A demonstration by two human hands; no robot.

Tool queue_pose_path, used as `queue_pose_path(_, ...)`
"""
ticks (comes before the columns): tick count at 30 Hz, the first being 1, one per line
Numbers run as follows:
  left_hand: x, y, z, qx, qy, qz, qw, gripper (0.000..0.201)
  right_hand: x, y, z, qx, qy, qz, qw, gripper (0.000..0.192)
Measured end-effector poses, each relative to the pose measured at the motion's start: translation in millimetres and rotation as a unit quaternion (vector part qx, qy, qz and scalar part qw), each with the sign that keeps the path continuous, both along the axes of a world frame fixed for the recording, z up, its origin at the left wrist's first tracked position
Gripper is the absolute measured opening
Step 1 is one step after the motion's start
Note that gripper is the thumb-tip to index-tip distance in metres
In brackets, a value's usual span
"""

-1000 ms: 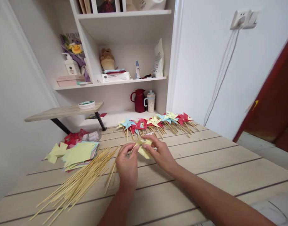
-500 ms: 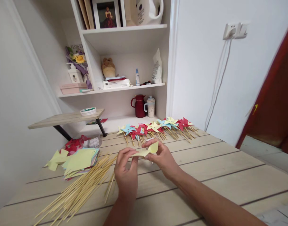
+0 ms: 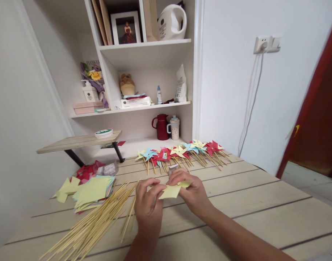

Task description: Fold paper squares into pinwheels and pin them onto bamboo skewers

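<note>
Between my two hands, just above the table, is a yellow paper pinwheel (image 3: 169, 192) with folded blades. My left hand (image 3: 148, 197) pinches its left side with thumb and fingers. On the other side, my right hand (image 3: 191, 188) grips the paper, its fingers curled over the far edge. The middle of the pinwheel is partly hidden by my fingers. To the left of my left hand lie many thin wooden sticks (image 3: 97, 221) in a loose bundle. Behind my hands, a row of finished-looking pinwheels on sticks (image 3: 179, 151) lies on the table.
A stack of coloured paper squares (image 3: 92, 192) lies left, beside a cut yellow sheet (image 3: 66, 190), red paper pieces (image 3: 87, 172) and a clear container (image 3: 108, 169). A small grey-white object (image 3: 173, 168) stands behind my right hand. A raised wooden shelf (image 3: 79, 140) stands back left.
Both hands have come lower in the view with the yellow pinwheel, which now tilts so a flat blade faces me. The small object behind my right hand shows more. The camera view has shifted slightly.
</note>
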State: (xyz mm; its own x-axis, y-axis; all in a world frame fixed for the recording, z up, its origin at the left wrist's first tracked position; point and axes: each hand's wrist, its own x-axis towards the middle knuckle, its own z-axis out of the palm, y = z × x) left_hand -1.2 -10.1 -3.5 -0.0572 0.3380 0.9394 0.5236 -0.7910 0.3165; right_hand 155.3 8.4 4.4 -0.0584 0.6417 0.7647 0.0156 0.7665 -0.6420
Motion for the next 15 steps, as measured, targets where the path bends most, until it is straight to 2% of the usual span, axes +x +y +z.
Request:
queue_pose_path(4,-1.0,-0.9,0.9,-0.009,0.019,-0.001,1.000,0.019,3.4,-2.1,4.1,0.017,-0.015,-0.015,1.000,0.009)
queue_pose_path(8,1.1,1.7,-1.0,-0.025,0.024,-0.002,0.999,0.017,5.4,-0.8,2.0,0.000,-0.022,-0.026,0.999,0.007)
queue_pose_path(10,3.8,4.8,-3.9,-0.050,0.022,0.000,0.999,0.015,6.3,2.7,-0.9,-0.039,-0.016,-0.030,0.999,0.006)
queue_pose_path(12,6.8,8.4,-7.7,-0.089,0.019,-0.001,0.996,0.012,8.1,8.7,-4.9,-0.112,0.010,-0.041,0.993,0.007)
queue_pose_path(15,8.9,13.9,-13.1,-0.157,-0.014,-0.010,0.987,0.032,13.9,21.8,-12.1,-0.227,0.079,-0.065,0.968,0.021)
